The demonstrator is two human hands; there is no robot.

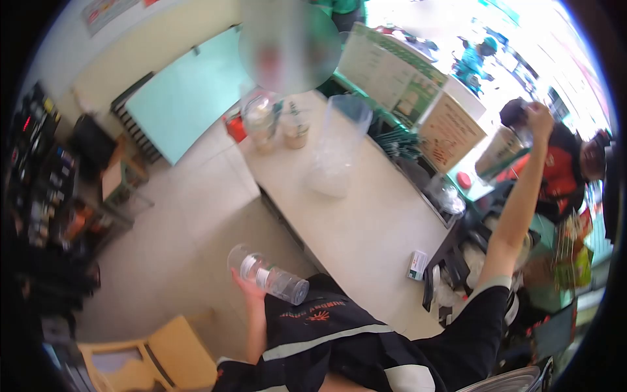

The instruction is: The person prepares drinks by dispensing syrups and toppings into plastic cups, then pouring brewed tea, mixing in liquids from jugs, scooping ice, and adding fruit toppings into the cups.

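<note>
Low on the left, my left hand (249,286) is wrapped round the side of clear plastic cups (275,278) with white labels, tipped sideways in front of my apron (313,313). They look nested, end to end. My right arm reaches far out over the counter's right side. Up there my right hand (539,122) is closed, and a clear plastic bag with a drink cup (499,153) seems to hang just below it. A person in a red and black top (555,170) is close beside that bag. The right fingertips are small and partly blurred.
On the pale counter (366,242) stand a tall clear container (336,144), lidded cups (295,129) and a small white box (417,265). Sign boards (450,130) line the far edge. A yellow chair (150,359) is at lower left, a turquoise panel (189,95) upper left.
</note>
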